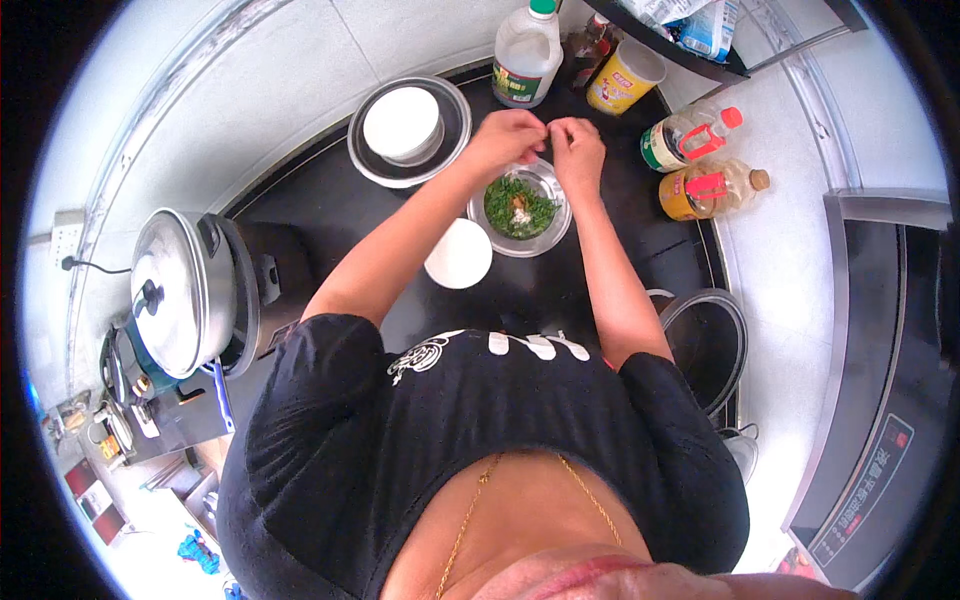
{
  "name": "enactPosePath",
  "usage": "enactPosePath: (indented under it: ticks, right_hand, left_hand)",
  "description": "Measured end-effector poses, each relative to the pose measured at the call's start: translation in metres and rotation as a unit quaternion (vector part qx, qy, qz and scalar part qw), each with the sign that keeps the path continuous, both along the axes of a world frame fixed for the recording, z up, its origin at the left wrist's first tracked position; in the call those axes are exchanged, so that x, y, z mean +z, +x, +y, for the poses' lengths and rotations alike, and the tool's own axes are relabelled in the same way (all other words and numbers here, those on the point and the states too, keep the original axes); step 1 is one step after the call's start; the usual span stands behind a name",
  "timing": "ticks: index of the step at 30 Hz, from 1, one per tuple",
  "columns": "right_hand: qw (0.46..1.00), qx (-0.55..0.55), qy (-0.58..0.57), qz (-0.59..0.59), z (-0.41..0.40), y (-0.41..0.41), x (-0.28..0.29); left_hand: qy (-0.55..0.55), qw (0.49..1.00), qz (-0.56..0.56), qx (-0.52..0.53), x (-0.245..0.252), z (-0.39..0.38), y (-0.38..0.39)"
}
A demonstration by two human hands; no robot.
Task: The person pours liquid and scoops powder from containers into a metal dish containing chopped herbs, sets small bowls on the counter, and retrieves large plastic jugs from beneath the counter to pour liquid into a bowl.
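My left hand and my right hand are close together above the far rim of a shiny metal bowl. The fingertips of both hands are bunched and almost meet; whether something small is between them cannot be made out. In the bowl lie chopped green herbs, with a little white and a brownish seasoning on top in the middle. A round white dish or lid lies at the near left of the bowl, partly behind my left forearm.
Left stand a metal basin with stacked white bowls and a lidded steel pot on a cooker. Beyond are a white jug and a yellow tub. Right are two plastic bottles and a large pot.
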State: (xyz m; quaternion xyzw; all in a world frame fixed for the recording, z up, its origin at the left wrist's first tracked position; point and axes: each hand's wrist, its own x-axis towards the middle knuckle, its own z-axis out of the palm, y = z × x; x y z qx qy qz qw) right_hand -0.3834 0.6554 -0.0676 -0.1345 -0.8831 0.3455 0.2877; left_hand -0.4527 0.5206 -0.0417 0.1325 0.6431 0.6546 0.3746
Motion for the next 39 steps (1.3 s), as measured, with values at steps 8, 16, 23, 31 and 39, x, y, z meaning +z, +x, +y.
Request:
enactPosePath:
  ticks: [8, 16, 23, 31, 39]
  right_hand:
    - [0.971, 0.098, -0.159, -0.149, -0.065, 0.056, -0.056]
    - [0.931, 0.153, -0.229, -0.238, -0.109, 0.101, -0.066]
    - [0.906, 0.177, -0.285, -0.259, -0.115, 0.106, -0.065]
    - [0.911, 0.193, -0.287, -0.223, -0.131, 0.065, -0.039]
    - [0.867, 0.117, -0.419, -0.241, -0.133, -0.025, -0.010]
  left_hand:
    - [-0.125, 0.949, 0.114, 0.267, -0.011, -0.152, -0.006]
    - [-0.114, 0.954, -0.031, 0.275, -0.030, -0.196, 0.016]
    - [-0.048, 0.960, -0.112, 0.252, -0.035, -0.191, 0.026]
    - [-0.037, 0.953, -0.134, 0.268, -0.040, -0.192, 0.031]
    - [-0.040, 0.958, -0.130, 0.254, -0.040, -0.214, 0.033]
